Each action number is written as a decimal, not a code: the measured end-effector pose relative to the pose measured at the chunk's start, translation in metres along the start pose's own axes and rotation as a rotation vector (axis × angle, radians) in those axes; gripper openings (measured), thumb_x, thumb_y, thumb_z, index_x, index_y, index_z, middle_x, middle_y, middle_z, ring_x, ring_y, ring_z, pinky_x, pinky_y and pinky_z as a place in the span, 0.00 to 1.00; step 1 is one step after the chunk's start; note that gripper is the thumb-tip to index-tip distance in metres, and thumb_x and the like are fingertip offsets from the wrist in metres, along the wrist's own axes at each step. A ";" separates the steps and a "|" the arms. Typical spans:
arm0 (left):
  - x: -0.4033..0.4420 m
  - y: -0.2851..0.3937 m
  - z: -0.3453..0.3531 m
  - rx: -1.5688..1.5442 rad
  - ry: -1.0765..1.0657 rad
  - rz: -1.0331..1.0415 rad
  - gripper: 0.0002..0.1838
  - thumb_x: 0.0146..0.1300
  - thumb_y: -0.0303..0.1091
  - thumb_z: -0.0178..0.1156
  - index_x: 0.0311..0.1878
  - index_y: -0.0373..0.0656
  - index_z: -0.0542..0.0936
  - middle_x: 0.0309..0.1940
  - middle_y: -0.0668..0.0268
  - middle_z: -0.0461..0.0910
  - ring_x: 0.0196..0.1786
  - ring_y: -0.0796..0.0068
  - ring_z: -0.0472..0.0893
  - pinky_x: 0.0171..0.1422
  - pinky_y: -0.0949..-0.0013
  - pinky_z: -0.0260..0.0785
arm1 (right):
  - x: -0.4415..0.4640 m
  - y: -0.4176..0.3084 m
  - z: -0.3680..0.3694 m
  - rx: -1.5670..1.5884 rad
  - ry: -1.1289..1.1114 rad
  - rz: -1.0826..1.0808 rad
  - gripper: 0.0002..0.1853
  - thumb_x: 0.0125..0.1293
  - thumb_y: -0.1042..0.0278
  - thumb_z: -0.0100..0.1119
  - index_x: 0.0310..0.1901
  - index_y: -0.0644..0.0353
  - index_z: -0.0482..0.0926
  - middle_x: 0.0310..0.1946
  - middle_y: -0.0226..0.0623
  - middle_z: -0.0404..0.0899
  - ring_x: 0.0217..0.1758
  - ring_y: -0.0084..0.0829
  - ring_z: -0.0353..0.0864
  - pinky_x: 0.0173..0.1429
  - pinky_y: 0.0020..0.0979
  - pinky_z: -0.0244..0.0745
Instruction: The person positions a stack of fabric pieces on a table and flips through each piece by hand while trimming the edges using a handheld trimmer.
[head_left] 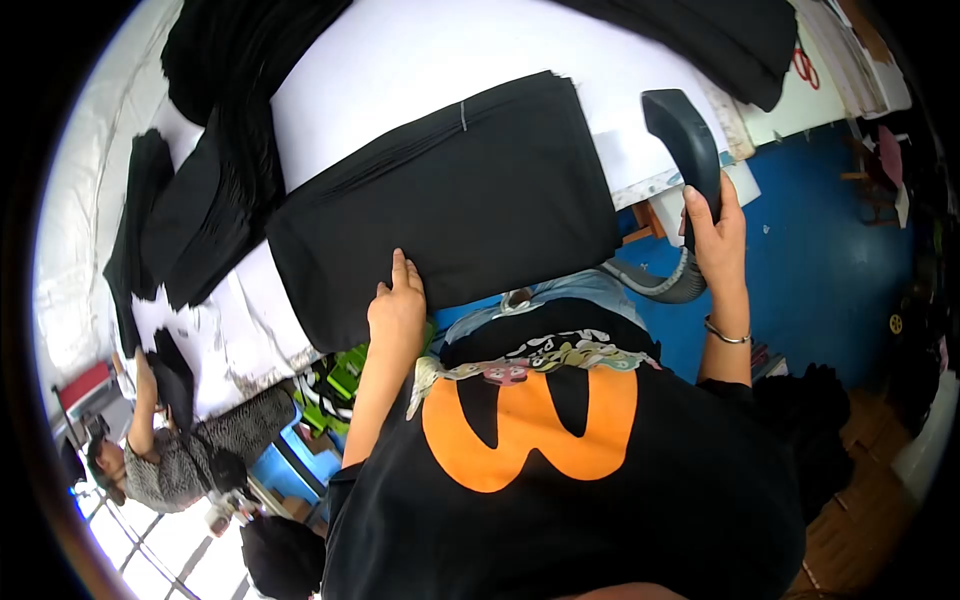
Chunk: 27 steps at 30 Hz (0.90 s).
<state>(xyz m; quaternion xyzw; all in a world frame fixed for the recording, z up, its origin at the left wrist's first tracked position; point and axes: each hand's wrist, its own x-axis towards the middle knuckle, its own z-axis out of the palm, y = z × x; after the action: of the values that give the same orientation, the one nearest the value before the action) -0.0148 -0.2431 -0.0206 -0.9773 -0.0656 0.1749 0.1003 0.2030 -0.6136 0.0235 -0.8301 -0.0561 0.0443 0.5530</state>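
A stack of folded black fabric (460, 200) lies on the white table (340, 90) in front of me, with a short light mark near its far edge. My left hand (398, 308) rests on the stack's near part, fingers stretched out and holding nothing. Off the stack's right side, my right hand (718, 235) is wrapped round the handle of a black vacuum-like nozzle (685, 130). Its wide head points away from me, beside the table edge, apart from the fabric. A grey ribbed hose (660, 285) curves from the handle toward the table's underside.
More black fabric (225, 160) is piled at the left, and another dark pile (710, 40) lies at the far right. Red scissors (805, 68) are at the upper right. A co-worker (165, 465) at the lower left handles black cloth. Green items (345, 375) sit below the table edge.
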 end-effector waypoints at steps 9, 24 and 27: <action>0.142 0.032 -0.058 -0.810 0.636 -0.145 0.23 0.67 0.45 0.70 0.58 0.40 0.84 0.55 0.59 0.82 0.55 0.51 0.83 0.60 0.55 0.77 | -0.007 -0.019 0.022 0.051 -0.071 0.068 0.25 0.78 0.60 0.62 0.67 0.69 0.73 0.30 0.33 0.79 0.29 0.19 0.76 0.31 0.24 0.75; 0.022 -0.045 -0.032 -0.335 0.451 -0.557 0.21 0.70 0.48 0.67 0.54 0.41 0.88 0.62 0.51 0.81 0.65 0.49 0.80 0.68 0.55 0.74 | 0.054 -0.011 -0.020 -0.286 -0.473 -0.143 0.28 0.73 0.55 0.63 0.65 0.67 0.73 0.37 0.60 0.84 0.38 0.57 0.87 0.43 0.45 0.81; 0.124 0.016 -0.062 -0.450 0.650 -0.278 0.30 0.66 0.51 0.70 0.65 0.43 0.82 0.69 0.51 0.76 0.69 0.47 0.76 0.72 0.51 0.70 | 0.065 -0.035 0.023 -0.628 -0.644 -0.235 0.22 0.73 0.52 0.62 0.55 0.64 0.73 0.33 0.55 0.85 0.37 0.60 0.85 0.42 0.52 0.80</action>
<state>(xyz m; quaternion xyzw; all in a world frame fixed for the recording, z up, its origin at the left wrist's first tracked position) 0.1235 -0.2489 -0.0081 -0.9609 -0.1985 -0.1767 -0.0775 0.2628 -0.5700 0.0460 -0.8894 -0.3295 0.2175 0.2305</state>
